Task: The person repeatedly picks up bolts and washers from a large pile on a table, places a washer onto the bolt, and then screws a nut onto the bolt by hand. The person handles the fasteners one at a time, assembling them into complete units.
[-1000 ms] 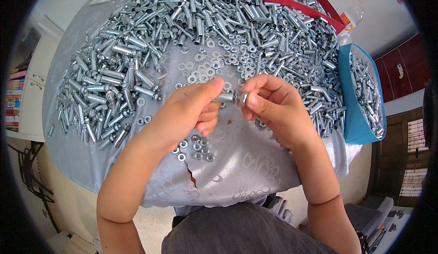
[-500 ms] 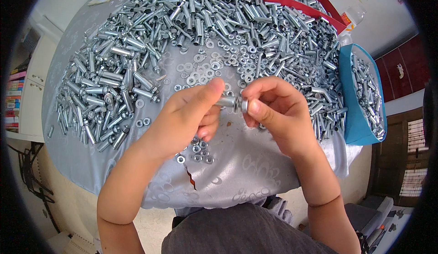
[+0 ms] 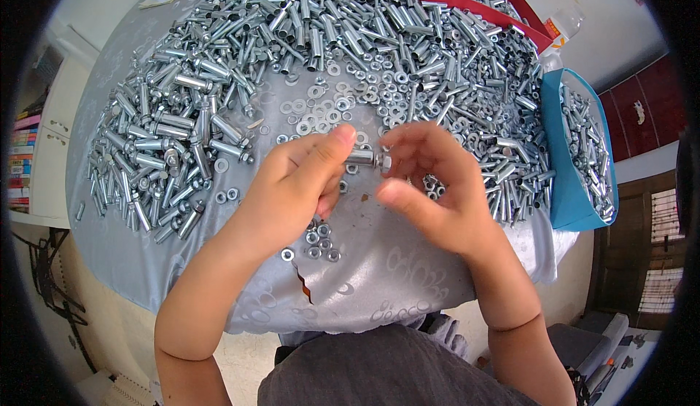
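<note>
A silver sleeve anchor bolt (image 3: 362, 158) lies sideways between the thumb and fingers of my left hand (image 3: 302, 176), its nut end pointing right. My right hand (image 3: 437, 184) is just right of that end, thumb and fingers spread apart around the nut without gripping it. Below my left hand, a small cluster of loose nuts (image 3: 321, 244) sits on the grey tablecloth (image 3: 379, 282). Beyond both hands are scattered flat washers (image 3: 317, 118).
Loose metal sleeves (image 3: 313, 27) are heaped across the back. Assembled anchor bolts (image 3: 160, 140) pile up at the left. A red box (image 3: 536, 30) and a blue box (image 3: 569, 205) of metal parts stand at the right. The cloth has a tear (image 3: 304, 287) near the front.
My right thumb and fingers have come off the nut and spread open. My left hand keeps hold of the anchor bolt, nearly in the same place.
</note>
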Motion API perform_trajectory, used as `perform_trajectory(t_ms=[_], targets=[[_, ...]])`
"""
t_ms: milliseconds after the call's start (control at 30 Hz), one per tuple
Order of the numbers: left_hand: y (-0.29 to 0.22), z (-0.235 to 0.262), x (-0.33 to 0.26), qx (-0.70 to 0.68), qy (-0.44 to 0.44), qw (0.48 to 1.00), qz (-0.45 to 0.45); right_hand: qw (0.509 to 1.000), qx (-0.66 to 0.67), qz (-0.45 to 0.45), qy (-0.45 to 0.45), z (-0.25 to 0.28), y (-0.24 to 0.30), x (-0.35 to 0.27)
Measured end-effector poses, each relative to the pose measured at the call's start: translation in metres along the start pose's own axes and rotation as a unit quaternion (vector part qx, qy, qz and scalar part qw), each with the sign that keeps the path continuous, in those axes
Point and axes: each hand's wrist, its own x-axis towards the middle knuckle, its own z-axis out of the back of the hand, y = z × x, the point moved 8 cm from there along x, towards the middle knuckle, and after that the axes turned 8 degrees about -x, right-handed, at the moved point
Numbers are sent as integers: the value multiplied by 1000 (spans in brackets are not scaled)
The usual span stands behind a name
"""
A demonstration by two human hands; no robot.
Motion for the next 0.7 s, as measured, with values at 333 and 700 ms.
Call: perform_trajectory(t_ms=[333,700], targets=[[3,0,-1,15,6,1000,6,993,-99,69,8,1,13,2],[1,-6,-4,37,29,999,6,994,-61,40,84,-2,-4,-4]])
